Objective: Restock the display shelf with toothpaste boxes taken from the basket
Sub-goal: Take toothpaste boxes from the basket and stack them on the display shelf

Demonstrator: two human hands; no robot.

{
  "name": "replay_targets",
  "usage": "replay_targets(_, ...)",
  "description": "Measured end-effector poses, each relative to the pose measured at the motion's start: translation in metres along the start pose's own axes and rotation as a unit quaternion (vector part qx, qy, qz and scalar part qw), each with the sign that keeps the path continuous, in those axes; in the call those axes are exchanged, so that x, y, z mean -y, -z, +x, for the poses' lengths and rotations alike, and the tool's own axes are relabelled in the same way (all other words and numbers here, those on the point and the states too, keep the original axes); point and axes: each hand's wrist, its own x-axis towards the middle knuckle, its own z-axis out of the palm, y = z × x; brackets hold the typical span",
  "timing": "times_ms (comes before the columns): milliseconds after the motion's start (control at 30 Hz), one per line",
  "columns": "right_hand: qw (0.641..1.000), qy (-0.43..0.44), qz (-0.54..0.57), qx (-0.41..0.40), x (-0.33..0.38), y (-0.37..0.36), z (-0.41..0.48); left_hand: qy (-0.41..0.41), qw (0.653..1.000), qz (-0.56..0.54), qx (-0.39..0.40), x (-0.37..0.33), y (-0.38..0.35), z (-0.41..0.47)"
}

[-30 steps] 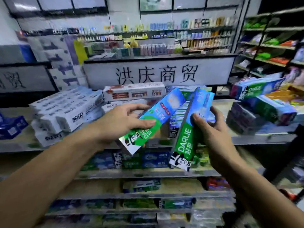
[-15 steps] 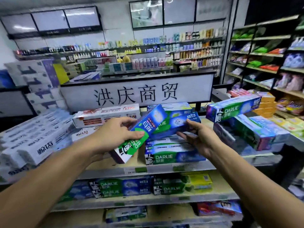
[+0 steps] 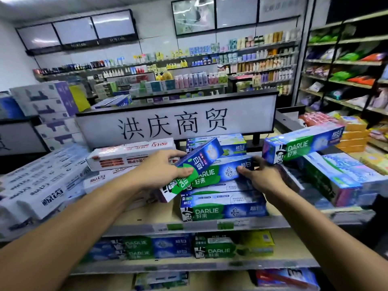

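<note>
Two boxes are in play, one to each hand. Below the white sign (image 3: 176, 122), the left hand (image 3: 163, 171) grips a tilted box (image 3: 207, 156) of Darlie toothpaste, thumb pressed on its front face and fingers curled over the top edge. It's held at a slant, low end toward the person, and I'd say that keeps it out of the way while the other one is seated.

The right hand (image 3: 262, 177), below the sign's right end, pinches the end of a flat box (image 3: 220, 174), thumb on the front and fingers wrapped behind. That box lies lengthwise with the label outward on top of the pile (image 3: 222, 210) directly under the sign. It looks like a squaring-up grip, lining the box up with the ones beneath.

Now the count. The front pile has three layers, including the flat box. Behind it, against the sign's foot, there look to be two more, though motion blur makes that a soft call. One leaning box (image 3: 302, 143) rests at an angle below the sign's right corner. Two white-and-red cartons (image 3: 130, 156) are stacked below its left end.

All of this sits on the top shelf (image 3: 136, 227) under the sign. The basket is nowhere in view.
</note>
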Motion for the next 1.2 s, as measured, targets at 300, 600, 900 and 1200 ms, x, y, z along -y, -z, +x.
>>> replay_targets(300, 0.998, -0.013, -0.053, -0.033, 0.006, -0.005, 0.034, -0.006, 0.999, -0.026, 0.020, 0.015, 0.018, -0.005)
replay_targets(600, 0.997, 0.057, -0.044, 0.007, 0.002, -0.003, 0.032, -0.018, 0.999, -0.022, 0.020, 0.024, 0.024, -0.009)
replay_targets(900, 0.995, 0.062, -0.069, 0.028, 0.012, -0.011, 0.042, -0.013, 0.999, 0.024, 0.033, 0.024, 0.017, -0.003)
replay_targets(1200, 0.988, 0.135, -0.069, -0.005, 0.005, -0.010, 0.043, -0.001, 0.996, 0.025, 0.090, 0.028, 0.000, -0.001)
